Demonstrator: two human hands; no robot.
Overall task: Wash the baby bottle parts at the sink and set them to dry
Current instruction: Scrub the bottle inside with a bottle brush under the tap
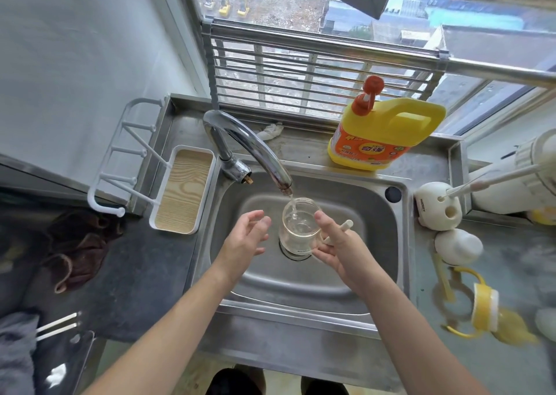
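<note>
A clear baby bottle body (pixel 298 229) stands upright over the drain of the steel sink (pixel 373 214). A thin stream of water from the faucet (pixel 240 142) runs into it. My left hand (pixel 243 241) hovers just left of the bottle, fingers spread and holding nothing. My right hand (pixel 337 250) is at the bottle's right side with a thin white stick-like handle (pixel 341 228) held between its fingers; its fingertips are close to the bottle's base. On the counter to the right lie a yellow handled collar (pixel 481 307) and a white dome cap (pixel 457 245).
A yellow detergent jug (pixel 385 136) stands on the ledge behind the sink. To the right is a white brush holder (pixel 437 206). A white peg rack (pixel 120 160) and a wood-lined tray (pixel 180 190) sit left of the sink, and a brown cloth (pixel 78 250) lies on the dark counter.
</note>
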